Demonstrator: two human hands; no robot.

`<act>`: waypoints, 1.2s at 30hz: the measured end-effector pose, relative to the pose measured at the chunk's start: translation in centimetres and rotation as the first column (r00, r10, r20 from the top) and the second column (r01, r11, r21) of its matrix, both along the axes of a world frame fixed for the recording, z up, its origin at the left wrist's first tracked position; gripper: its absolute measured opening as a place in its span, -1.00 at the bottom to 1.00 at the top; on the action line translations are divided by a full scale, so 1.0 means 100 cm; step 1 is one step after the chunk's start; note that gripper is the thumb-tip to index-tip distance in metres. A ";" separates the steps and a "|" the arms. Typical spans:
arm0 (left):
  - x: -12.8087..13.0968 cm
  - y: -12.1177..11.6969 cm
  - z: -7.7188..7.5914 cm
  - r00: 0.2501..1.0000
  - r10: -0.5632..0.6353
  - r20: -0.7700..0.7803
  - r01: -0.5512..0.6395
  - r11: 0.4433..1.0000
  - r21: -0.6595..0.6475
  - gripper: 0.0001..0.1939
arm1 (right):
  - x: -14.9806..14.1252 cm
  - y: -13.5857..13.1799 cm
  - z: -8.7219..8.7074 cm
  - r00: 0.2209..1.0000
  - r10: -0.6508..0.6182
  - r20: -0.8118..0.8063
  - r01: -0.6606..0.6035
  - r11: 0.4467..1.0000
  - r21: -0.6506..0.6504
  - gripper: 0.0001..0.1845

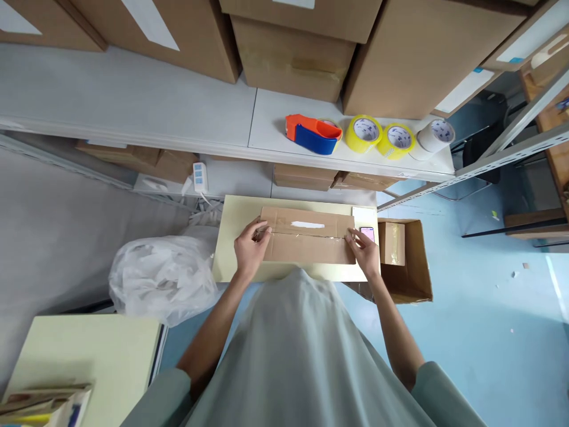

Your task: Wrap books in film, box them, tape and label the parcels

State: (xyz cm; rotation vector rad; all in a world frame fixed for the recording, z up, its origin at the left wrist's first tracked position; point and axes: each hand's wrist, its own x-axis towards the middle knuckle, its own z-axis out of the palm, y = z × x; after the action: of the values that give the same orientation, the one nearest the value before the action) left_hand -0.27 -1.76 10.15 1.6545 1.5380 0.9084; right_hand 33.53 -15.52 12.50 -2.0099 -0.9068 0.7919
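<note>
A long, low piece of brown cardboard [306, 249], which looks like a box, lies on the pale yellow table [235, 225] before me. A seam runs along its length, with a white patch [307, 225] above it. My left hand [252, 248] has its thumb and fingers closed at the left end of the seam. At the right end, the fingers of my right hand [363, 254] are likewise pinched on the cardboard. I cannot tell whether the glint along the seam is tape. Just beyond my right hand lies a phone [367, 233] with a lit screen.
On the shelf [178, 95] above sit an orange and blue tape dispenser [313, 134], several tape rolls [365, 131] and large cartons [293, 59]. An open carton [413, 261] stands right of the table. A stuffed plastic bag [162, 276] is at the left.
</note>
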 end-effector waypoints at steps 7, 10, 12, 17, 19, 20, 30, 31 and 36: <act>-0.013 -0.016 -0.006 0.985 -0.069 -0.160 0.075 0.997 0.029 -0.81 | -0.027 0.003 -0.005 0.994 -0.067 0.087 0.075 0.992 -0.097 -0.48; -0.014 -0.016 -0.005 0.979 -0.073 -0.190 0.078 0.997 0.023 -0.82 | -0.027 0.003 -0.005 0.990 -0.050 0.132 0.065 0.992 -0.112 -0.48; -0.017 -0.015 -0.004 0.977 -0.079 -0.196 0.084 0.996 0.018 -0.81 | -0.025 0.000 -0.005 0.995 -0.019 0.101 0.026 0.997 -0.069 -0.44; -0.030 -0.012 -0.006 0.978 -0.161 -0.135 0.160 0.987 -0.017 -0.76 | -0.019 -0.013 -0.007 0.999 0.040 0.012 -0.040 0.999 -0.004 -0.35; -0.034 -0.013 -0.009 0.975 -0.193 -0.112 0.192 0.981 -0.025 -0.75 | -0.019 -0.014 -0.009 0.999 0.025 0.027 -0.025 1.000 -0.004 -0.34; -0.034 -0.014 -0.010 0.973 -0.201 -0.110 0.199 0.980 -0.027 -0.76 | -0.020 -0.014 -0.009 0.999 0.017 0.034 -0.017 1.000 -0.002 -0.34; -0.041 -0.001 0.004 0.951 -0.287 -0.118 0.291 0.956 0.024 -0.74 | -0.005 -0.006 0.007 0.979 0.127 0.159 -0.118 0.991 -0.064 -0.28; -0.041 0.005 0.010 0.946 -0.301 -0.116 0.309 0.949 0.055 -0.74 | -0.004 0.001 0.017 0.963 0.145 0.229 -0.136 0.989 -0.055 -0.30; -0.026 0.053 0.065 0.942 -0.330 -0.066 0.336 0.910 0.242 -0.69 | -0.013 0.078 0.091 0.794 0.180 0.580 -0.273 0.959 0.076 -0.41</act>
State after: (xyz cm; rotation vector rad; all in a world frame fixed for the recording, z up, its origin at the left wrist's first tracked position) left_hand -2.88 3.54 16.62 2.0375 1.1362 0.9249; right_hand 32.25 -7.76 21.56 -2.0473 -1.5278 0.2081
